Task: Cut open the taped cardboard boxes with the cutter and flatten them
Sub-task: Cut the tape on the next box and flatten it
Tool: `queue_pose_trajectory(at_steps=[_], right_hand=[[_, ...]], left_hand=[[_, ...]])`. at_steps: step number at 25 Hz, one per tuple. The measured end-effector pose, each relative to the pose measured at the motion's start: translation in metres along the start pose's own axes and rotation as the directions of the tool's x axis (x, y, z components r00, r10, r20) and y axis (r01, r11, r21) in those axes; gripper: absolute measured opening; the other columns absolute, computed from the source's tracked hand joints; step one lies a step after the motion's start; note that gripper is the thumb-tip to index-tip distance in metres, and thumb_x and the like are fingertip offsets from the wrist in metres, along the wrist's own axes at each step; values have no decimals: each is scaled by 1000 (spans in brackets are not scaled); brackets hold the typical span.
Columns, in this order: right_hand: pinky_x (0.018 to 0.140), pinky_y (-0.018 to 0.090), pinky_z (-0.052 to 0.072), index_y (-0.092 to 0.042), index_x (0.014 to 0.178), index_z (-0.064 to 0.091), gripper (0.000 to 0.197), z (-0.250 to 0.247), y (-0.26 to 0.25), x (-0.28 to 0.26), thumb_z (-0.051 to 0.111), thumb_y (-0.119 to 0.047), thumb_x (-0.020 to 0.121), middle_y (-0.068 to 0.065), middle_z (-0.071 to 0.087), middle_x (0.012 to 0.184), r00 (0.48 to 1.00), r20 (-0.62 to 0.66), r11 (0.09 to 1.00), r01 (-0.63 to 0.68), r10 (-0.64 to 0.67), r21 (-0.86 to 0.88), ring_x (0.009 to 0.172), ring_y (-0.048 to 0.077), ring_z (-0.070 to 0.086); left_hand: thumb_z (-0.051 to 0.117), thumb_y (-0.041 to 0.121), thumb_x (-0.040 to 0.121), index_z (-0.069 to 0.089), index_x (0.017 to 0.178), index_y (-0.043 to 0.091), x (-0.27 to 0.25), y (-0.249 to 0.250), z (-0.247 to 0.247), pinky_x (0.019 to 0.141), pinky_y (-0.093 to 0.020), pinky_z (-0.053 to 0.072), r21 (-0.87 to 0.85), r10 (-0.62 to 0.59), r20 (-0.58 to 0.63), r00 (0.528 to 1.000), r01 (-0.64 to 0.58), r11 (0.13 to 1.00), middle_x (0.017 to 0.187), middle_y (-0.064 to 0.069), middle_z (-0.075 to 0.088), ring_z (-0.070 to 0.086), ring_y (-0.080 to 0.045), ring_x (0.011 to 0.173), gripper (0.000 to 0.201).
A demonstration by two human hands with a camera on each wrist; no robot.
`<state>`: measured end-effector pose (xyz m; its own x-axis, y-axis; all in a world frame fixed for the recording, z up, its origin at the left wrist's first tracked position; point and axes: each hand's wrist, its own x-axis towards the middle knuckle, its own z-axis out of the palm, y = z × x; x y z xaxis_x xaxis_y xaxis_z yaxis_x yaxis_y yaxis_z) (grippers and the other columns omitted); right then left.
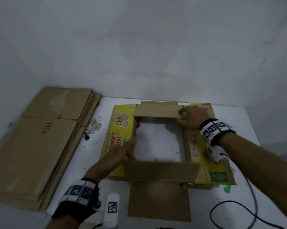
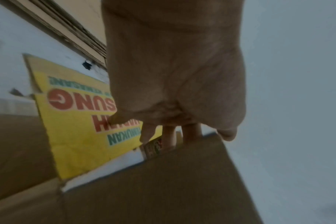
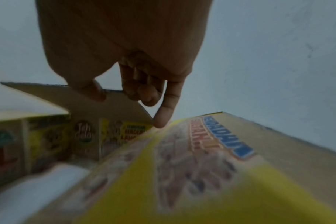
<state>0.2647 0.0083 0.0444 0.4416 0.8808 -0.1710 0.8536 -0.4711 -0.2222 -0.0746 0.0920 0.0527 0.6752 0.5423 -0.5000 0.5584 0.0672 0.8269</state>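
Over at nine o'clock, a stack of flattened cardboard [image 1: 45,146] lies partly on the white table [image 1: 248,123], likely where finished boxes go, so the job looks well under way. The cutter is nowhere I can make out.

Moving toward the centre, the yellow printed box [image 1: 119,129] stands open at top and bottom, a hollow sleeve with bare tabletop showing through its middle. Its flaps are splayed outward at all four sides, which suggests the tape is already cut and what remains is collapsing it.

The left hand [image 1: 123,152] sits at the eight o'clock corner of the opening. From the left wrist view its fingers [image 2: 191,133] hook over the edge of the near brown flap [image 2: 163,181], so it is holding that wall, probably to steady it while the other side is worked.

At six o'clock a plain brown flap [image 1: 159,202] lies flat on the table.

At one o'clock the right hand [image 1: 191,117] pinches the far flap [image 1: 156,112], thumb on one face and fingers curled on the other in the right wrist view, with the little finger straight beside the yellow right panel [image 3: 201,174]. That grip seems meant to fold the flap.

At four o'clock a black cable [image 1: 235,210] loops close to the box and could snag as the cardboard goes down.
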Motion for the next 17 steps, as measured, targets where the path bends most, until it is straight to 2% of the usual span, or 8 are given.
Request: queue_pose_trajectory(at_steps=[3,5,7,8,11,13,15,17], right_hand=[[78,35,48,-8,99,70,32,-26,3,17,57,-36,95,16,70,95,974,-222,960,22,42,278,90,36,64],[74,37,48,-4,97,59,30,-33,7,36,53,-33,98,18,66,88,952,-266,923,-41,152,382,81,37,63],[71,46,54,-4,112,47,31,-32,8,55,52,-31,99,23,64,95,929,-244,845,-116,278,522,79,37,63],[71,45,54,-6,125,41,37,-29,8,62,51,-30,99,22,63,101,926,-199,810,-158,319,565,81,36,63],[79,41,51,-19,155,4,74,-15,6,70,52,-25,99,15,58,107,954,-32,769,-220,298,600,89,33,61],[97,45,47,-24,158,-8,88,6,11,68,55,-33,97,16,54,123,978,53,873,-204,202,443,108,36,58],[116,57,25,-28,159,3,96,31,20,61,60,-55,87,12,25,161,980,154,988,-139,128,66,144,39,30],[112,72,5,-39,158,1,100,44,23,55,68,-55,84,-1,-2,167,958,237,986,-146,161,-82,152,38,-1]], left_hand=[[52,67,89,76,100,44,-15,-20,-5,117,-39,32,15,-48,107,993,47,999,119,25,64,53,6,115,35],[72,72,70,67,102,51,-16,-38,-3,113,-42,40,274,55,88,995,-77,959,129,18,58,47,8,121,39],[79,76,57,46,117,68,-17,-52,4,110,-37,43,489,90,151,984,-154,859,163,14,5,16,-3,144,69],[82,73,56,30,128,73,-18,-58,7,111,-38,42,536,83,146,986,-150,831,159,23,-22,3,-7,146,89],[88,64,55,-5,141,71,-16,-72,16,114,-46,38,574,127,62,990,-140,807,149,27,-42,-16,-14,150,127],[88,66,51,-16,136,73,-10,-77,18,119,-51,29,589,115,46,992,-120,799,150,24,-43,-21,-17,150,135],[88,70,47,-21,132,75,-4,-78,17,120,-55,23,608,59,27,998,-63,791,152,23,-39,-18,-19,151,138],[90,69,44,-21,132,75,2,-77,14,118,-53,30,571,2,43,999,-26,821,155,23,-35,-5,-20,153,141]])
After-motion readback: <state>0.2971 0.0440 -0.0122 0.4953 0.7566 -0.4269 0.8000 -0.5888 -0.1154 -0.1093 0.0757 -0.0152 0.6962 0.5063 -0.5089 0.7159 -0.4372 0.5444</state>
